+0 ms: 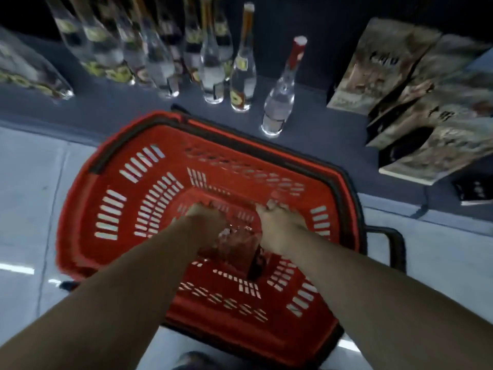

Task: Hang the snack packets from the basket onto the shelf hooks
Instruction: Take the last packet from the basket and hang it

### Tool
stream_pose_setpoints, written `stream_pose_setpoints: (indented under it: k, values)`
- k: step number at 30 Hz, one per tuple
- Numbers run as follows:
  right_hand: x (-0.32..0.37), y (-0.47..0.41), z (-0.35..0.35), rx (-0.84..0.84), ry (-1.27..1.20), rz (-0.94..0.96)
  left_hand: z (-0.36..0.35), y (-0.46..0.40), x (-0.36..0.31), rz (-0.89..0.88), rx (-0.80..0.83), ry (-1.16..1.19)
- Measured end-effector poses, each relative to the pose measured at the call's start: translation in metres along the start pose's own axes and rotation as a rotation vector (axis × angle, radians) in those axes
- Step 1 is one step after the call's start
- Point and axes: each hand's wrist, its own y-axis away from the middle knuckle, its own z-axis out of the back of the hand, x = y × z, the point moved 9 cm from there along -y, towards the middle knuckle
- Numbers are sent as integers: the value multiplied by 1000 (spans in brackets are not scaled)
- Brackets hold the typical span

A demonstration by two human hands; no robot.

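Observation:
A red plastic shopping basket (pixel 114 209) with slotted walls stands on the pale floor in front of a low shelf. Both my arms reach down into it. At the bottom lie reddish, shiny snack packets (pixel 234 244), blurred by motion. My left hand (pixel 205 217) is on their left side and my right hand (pixel 280 225) on their right, fingers curled down onto the packets. Whether each hand actually grips a packet is not clear from the blur. No shelf hooks are in view.
Several clear glass bottles (pixel 280 102) with yellow and red labels stand on the dark low shelf (pixel 320 129) behind the basket. Printed boxes (pixel 400 84) lie at the right. A black basket handle (pixel 394 244) sticks out to the right. Pale tiled floor (pixel 26 196) lies left.

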Motion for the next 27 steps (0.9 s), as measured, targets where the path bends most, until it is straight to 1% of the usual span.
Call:
stream_pose_setpoints:
  k: [1, 2, 3, 4, 5, 6, 8, 10, 13, 16, 19, 22, 25, 27]
  values:
    - [-2, -18, -20, 19, 38, 13, -12, -18, -1, 32, 41, 141]
    - [-4, -34, -36, 25, 66, 20, -20, -39, -4, -10, 79, 117]
    - [-6, -48, -48, 22, 85, 23, -21, -56, -5, -2, 79, 85]
    - [-7, -60, -57, 8, 94, 26, -22, -72, -9, -13, 71, 7]
    - [-9, -69, -64, -10, 95, 29, -17, -80, -11, -6, 19, 4]
    - [-12, -77, -69, -26, 95, 33, -22, -94, -12, -14, 32, -76]
    - [-17, -87, -77, -46, 102, 37, -42, -117, -9, -55, 11, -25]
    - [-26, -90, -80, -48, 109, 11, -61, -129, -9, -90, 38, 10]
    - [-34, -89, -85, -27, 91, -44, -76, -137, -12, -33, 35, 112]
    - [-31, -89, -87, -25, 94, -27, -74, -146, -12, 44, -57, 156]
    - [-33, -94, -88, -34, 91, -29, -81, -155, -6, 105, -4, 205]
    - [-35, -94, -90, -34, 61, -48, -85, -155, -7, 128, 43, 336]
    - [-30, -92, -93, -30, 49, -31, -90, -152, -11, 95, 99, 315]
    - [-26, -90, -92, -37, 35, -7, -94, -151, -11, 57, 97, 339]
